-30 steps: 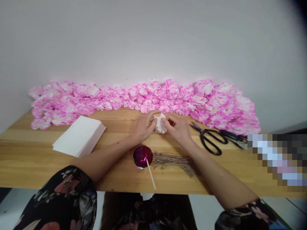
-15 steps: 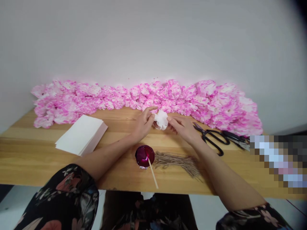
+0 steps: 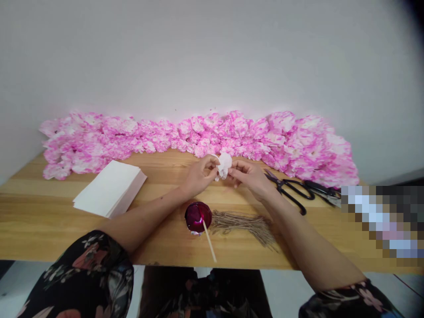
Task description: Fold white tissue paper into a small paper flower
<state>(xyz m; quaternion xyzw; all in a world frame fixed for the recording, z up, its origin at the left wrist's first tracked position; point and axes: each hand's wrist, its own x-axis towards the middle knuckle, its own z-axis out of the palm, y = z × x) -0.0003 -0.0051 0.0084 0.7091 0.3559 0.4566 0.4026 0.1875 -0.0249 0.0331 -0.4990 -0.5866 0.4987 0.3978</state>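
A small white paper flower [image 3: 225, 163] with ruffled petals is held up between my two hands over the middle of the table. My left hand [image 3: 199, 176] pinches its left edge between thumb and fingers. From the other side, my right hand [image 3: 250, 176] grips the flower's lower right part with thumb and forefinger. Nearer to me stands a round dish of dark magenta dye [image 3: 198, 216], a thin wooden stick [image 3: 209, 242] leaning out over its rim. Beside the dish lies a bundle of brown twine pieces [image 3: 247, 225].
Pink-and-white paper flowers [image 3: 96, 141] run in a long bank along the wall. A stack of white paper [image 3: 107, 187] lies at left. Black-handled scissors [image 3: 288, 187] and a second black-handled tool [image 3: 319, 190] lie at right. A blurred patch covers the far right.
Both hands have shifted their hold on the white flower, and its petals look more bunched and turned. My left fingers have curled in closer around its edge.
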